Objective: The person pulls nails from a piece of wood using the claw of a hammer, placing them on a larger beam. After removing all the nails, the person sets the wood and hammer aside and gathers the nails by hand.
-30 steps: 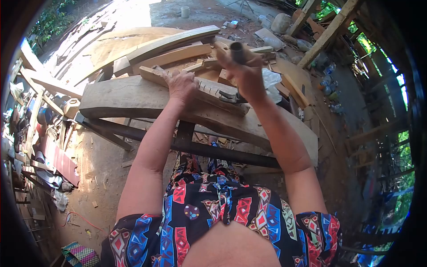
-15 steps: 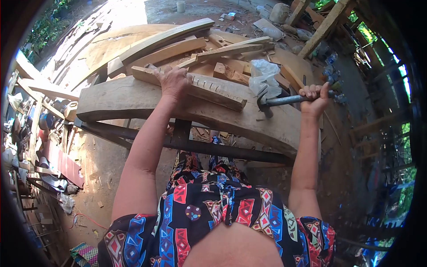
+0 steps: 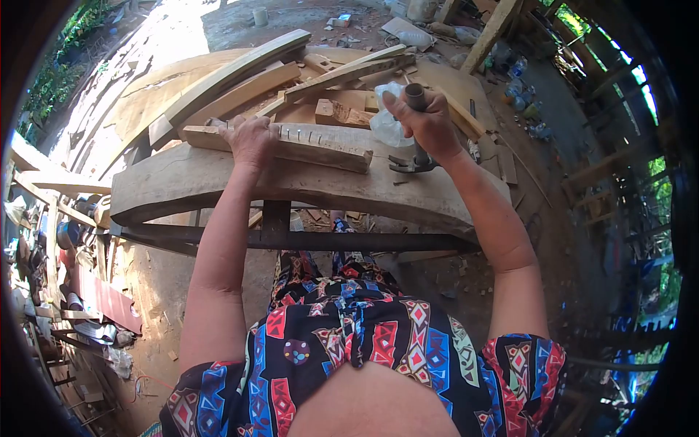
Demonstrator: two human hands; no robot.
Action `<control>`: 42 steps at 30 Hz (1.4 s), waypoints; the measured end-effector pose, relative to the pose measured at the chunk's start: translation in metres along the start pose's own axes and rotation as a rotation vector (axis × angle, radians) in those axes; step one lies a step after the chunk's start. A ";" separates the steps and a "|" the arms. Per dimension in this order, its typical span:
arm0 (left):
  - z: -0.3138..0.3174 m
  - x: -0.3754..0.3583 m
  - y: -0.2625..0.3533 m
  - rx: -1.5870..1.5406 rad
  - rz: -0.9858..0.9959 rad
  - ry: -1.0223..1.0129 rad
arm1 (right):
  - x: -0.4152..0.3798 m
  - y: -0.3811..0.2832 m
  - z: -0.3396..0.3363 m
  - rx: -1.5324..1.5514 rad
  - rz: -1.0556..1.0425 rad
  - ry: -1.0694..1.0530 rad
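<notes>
A short wooden board with several nails standing in a row along its top lies on a thick curved slab. My left hand is closed around the board left of the nails. In my right hand is a claw hammer, held upright by its handle with the head down near the slab, right of the board's end. The head does not touch the board. A crumpled clear plastic bag sits just behind the hammer.
Long timber pieces and offcuts are piled behind the slab. A dark metal bar runs below it. Scrap and a reddish panel lie at the left, and plastic bottles at the right back.
My right hand has moved left and up, turning the hammer from sideways to upright. The view has shifted a little, so the slab and board appear further left.
</notes>
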State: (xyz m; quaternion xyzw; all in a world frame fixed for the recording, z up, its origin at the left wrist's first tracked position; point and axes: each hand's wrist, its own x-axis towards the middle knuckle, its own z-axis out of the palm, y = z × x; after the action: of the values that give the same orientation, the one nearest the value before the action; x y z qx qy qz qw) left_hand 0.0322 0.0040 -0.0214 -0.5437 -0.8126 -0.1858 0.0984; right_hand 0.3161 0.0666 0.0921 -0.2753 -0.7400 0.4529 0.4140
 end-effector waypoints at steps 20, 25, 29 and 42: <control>0.003 -0.006 0.002 -0.097 0.007 0.114 | 0.054 -0.063 0.039 0.118 -0.079 -0.068; 0.000 -0.013 -0.001 -0.141 0.007 0.164 | 0.071 -0.064 0.096 0.055 -0.078 -0.132; 0.000 -0.017 -0.002 -0.121 0.027 0.227 | 0.079 -0.051 0.116 -0.015 -0.062 -0.119; -0.002 -0.021 -0.002 -0.153 0.015 0.250 | 0.090 -0.044 0.135 -0.081 0.027 -0.082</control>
State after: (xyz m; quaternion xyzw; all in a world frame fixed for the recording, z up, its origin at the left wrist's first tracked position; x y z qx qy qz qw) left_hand 0.0383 -0.0157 -0.0278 -0.5283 -0.7733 -0.3126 0.1586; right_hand 0.1526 0.0576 0.1313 -0.2828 -0.7704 0.4391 0.3658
